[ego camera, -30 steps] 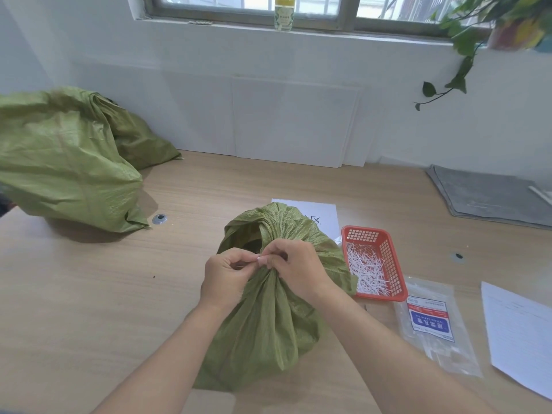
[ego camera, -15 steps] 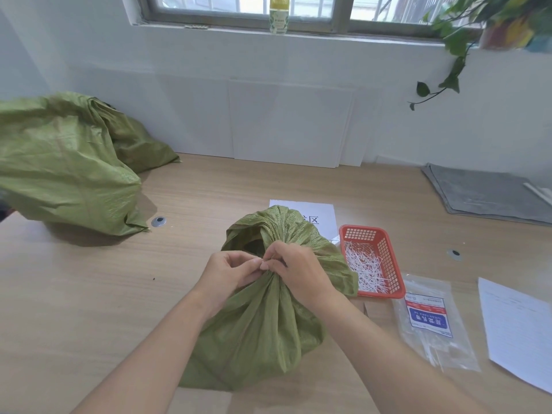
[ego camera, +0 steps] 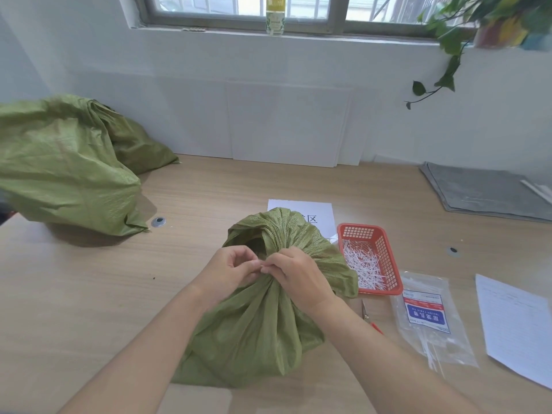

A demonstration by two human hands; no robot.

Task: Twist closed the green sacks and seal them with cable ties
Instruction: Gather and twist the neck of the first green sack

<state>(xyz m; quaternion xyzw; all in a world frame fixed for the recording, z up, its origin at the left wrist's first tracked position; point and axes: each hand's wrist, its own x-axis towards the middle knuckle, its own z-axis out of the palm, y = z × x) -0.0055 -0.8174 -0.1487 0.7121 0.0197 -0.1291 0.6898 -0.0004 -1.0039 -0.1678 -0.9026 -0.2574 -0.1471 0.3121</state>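
Sealing step: the person is working at the gathered neck of the near sack (ego camera: 257, 324); no closed tie is showing, so fastening is judged to be under way.
Sack position: it is sitting on the bench (ego camera: 89, 294), just left of the red basket (ego camera: 385, 289).
Right hand (ego camera: 298, 276): the fingers are curling round the twisted neck and gripping it.
Left hand (ego camera: 230, 270): the fingers are curling in and meeting the right fingertips at the neck; what they are pinching is too small to tell.
Long axis: it is running upright from bench to neck, with the loose mouth flaring up and away from the person.
Next move: this is probably calling for a tie cinched tight below the mouth while the twist is being held; spare cable ties (ego camera: 361, 264) are lying in the basket.
Far sacks (ego camera: 65, 168): these are lying well left of the basket.
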